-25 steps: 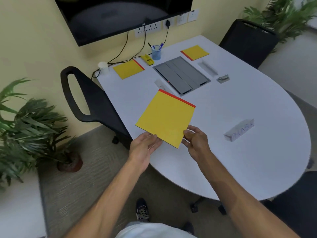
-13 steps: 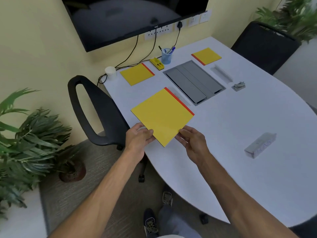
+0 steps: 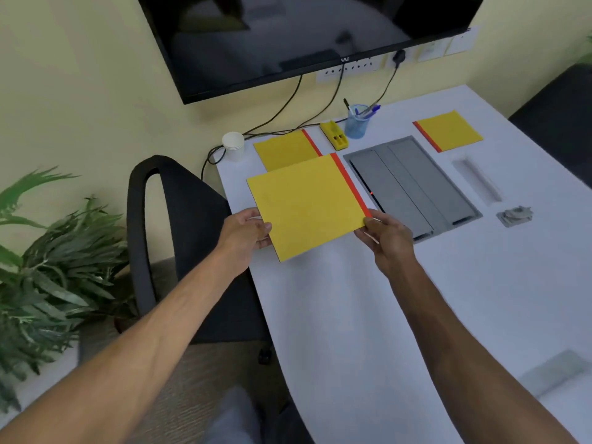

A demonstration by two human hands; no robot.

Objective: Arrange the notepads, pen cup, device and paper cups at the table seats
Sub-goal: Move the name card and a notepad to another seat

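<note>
A yellow notepad with a red spine point(image 3: 307, 203) is held just above the white table point(image 3: 368, 315), near its left edge. My left hand point(image 3: 246, 232) grips its left edge and my right hand point(image 3: 381, 235) grips its near right corner. A second yellow notepad point(image 3: 285, 149) lies flat behind it, partly hidden. A third notepad point(image 3: 448, 131) lies at the far right. The blue pen cup point(image 3: 357, 121) with pens, a small yellow device point(image 3: 334, 134) and a stack of white paper cups point(image 3: 233, 145) stand along the wall side.
A black chair point(image 3: 173, 225) stands at the table's left edge, another point(image 3: 557, 100) at the far right. A grey cable hatch point(image 3: 413, 184) sits mid-table, with a small metal piece point(image 3: 515, 214) and a clear block point(image 3: 551, 373) to its right. Potted plant point(image 3: 48, 267) at left; cables hang from the wall screen point(image 3: 288, 36).
Both hands carried the held notepad farther along the table toward the wall and turned it, so its red spine now faces right. It now overlaps the second notepad.
</note>
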